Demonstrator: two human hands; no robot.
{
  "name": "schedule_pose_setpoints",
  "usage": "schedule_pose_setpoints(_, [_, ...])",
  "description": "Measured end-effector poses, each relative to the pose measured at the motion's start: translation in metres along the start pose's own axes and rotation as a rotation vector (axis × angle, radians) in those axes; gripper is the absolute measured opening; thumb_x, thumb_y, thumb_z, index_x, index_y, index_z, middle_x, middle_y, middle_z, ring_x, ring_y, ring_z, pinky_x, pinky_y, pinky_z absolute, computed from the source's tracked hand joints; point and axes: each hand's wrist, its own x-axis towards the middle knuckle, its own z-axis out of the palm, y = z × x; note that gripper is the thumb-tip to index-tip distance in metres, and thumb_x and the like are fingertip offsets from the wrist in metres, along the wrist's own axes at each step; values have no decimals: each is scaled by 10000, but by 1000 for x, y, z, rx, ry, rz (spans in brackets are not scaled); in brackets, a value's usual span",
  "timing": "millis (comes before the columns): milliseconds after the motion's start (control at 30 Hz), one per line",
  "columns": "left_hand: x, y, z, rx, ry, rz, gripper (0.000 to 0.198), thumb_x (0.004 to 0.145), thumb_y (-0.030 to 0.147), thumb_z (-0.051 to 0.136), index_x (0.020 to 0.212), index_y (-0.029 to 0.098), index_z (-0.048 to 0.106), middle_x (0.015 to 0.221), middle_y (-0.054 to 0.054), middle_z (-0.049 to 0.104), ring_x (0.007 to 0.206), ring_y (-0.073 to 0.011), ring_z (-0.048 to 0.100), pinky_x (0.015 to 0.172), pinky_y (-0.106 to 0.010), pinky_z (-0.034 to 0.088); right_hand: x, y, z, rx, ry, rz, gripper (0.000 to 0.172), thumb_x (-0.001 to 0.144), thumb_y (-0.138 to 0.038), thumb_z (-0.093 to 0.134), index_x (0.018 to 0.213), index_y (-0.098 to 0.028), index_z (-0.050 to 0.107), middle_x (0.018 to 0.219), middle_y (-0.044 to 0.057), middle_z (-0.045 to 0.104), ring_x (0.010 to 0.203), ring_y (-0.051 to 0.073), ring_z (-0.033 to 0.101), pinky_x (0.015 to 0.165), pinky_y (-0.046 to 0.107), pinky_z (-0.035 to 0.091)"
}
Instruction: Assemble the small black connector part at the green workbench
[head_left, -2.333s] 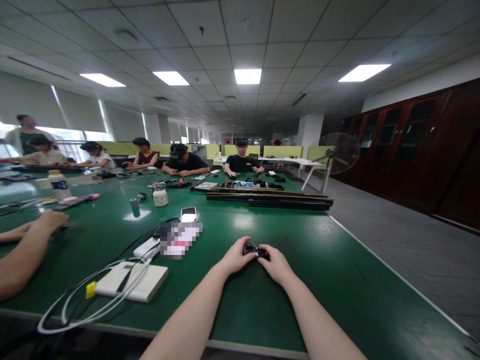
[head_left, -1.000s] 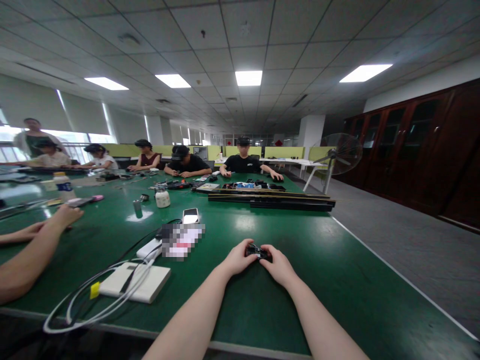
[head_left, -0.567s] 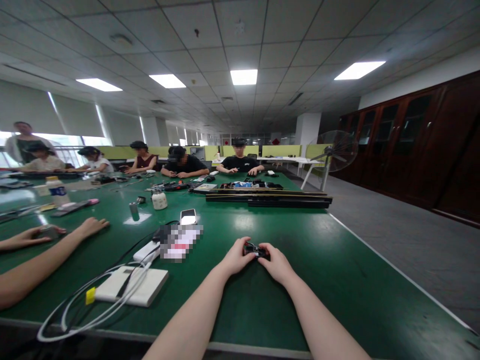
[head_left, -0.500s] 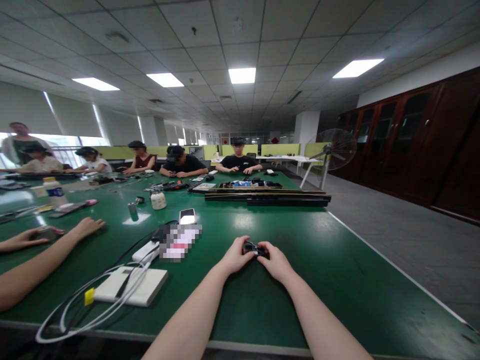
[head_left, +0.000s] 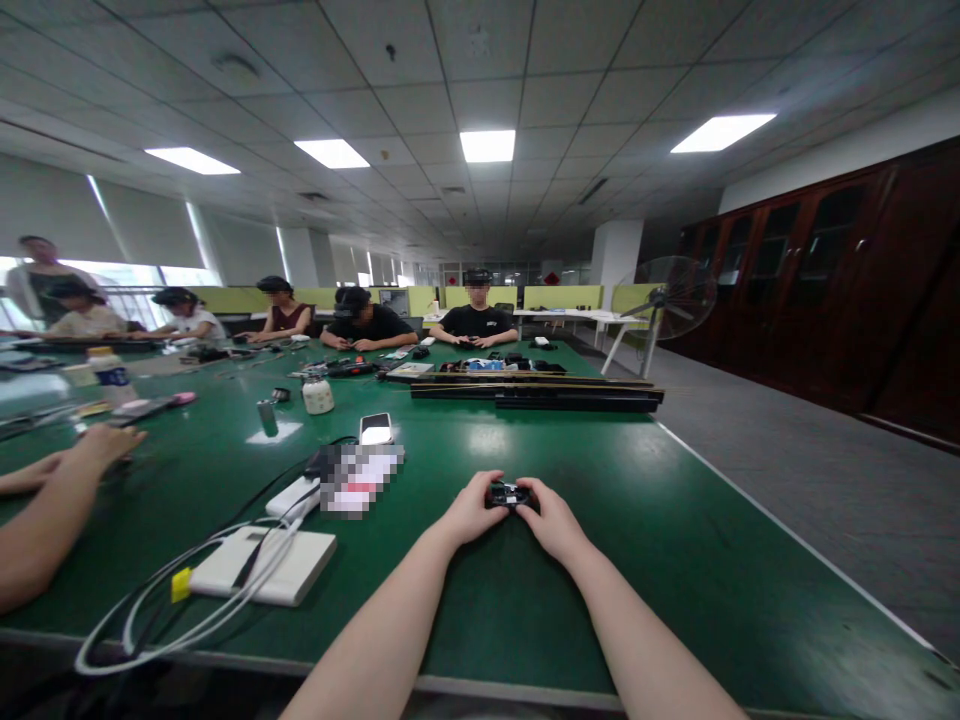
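Note:
A small black part point(head_left: 508, 494) sits between my two hands, just above the green table point(head_left: 675, 560). My left hand point(head_left: 471, 510) is closed on its left end with fingers curled round it. My right hand point(head_left: 553, 520) is closed on its right end the same way. Both forearms reach in from the bottom edge. Details of the part are too small to make out.
A white flat box point(head_left: 259, 565) with looped white cable point(head_left: 150, 625) lies at front left, and a phone point(head_left: 376, 428) further back. Another person's arms point(head_left: 45, 510) rest at the left. Long black rails point(head_left: 540, 392) lie across the table. Several seated people sit at the far end; a fan point(head_left: 670, 298) stands right.
My hands stay on the small black part in about the same place. The neighbour's hand at the left reached out along the table and has drawn back.

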Motion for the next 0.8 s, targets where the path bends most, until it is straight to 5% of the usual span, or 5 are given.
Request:
schedule_pose_setpoints(400, [0,5,-2,105,-25,3,388,716,193,617,1100,204,567,1032,-60,551,946,-211,550,877,-328,436,0,-5,-3,25,14,-128,289,706,-198,567,989,-227,616,1068,44,618,1029,188,556,949,345,409])
schedule_pose_setpoints(600, [1,4,-2,125,-49,-3,517,688,211,652,1186,169,517,1075,-90,574,977,-239,560,887,-351,437,-3,-8,-5,16,7,-91,228,726,-206,560,944,-215,629,1018,43,627,983,177,567,916,319,420])
schedule_pose_setpoints(800, [1,2,-1,146,-26,24,385,725,228,614,1106,205,561,1038,-68,590,962,-227,567,856,-330,451,-2,-8,-5,28,10,-80,206,739,-220,558,932,-215,629,1012,45,630,978,183,568,911,325,424])
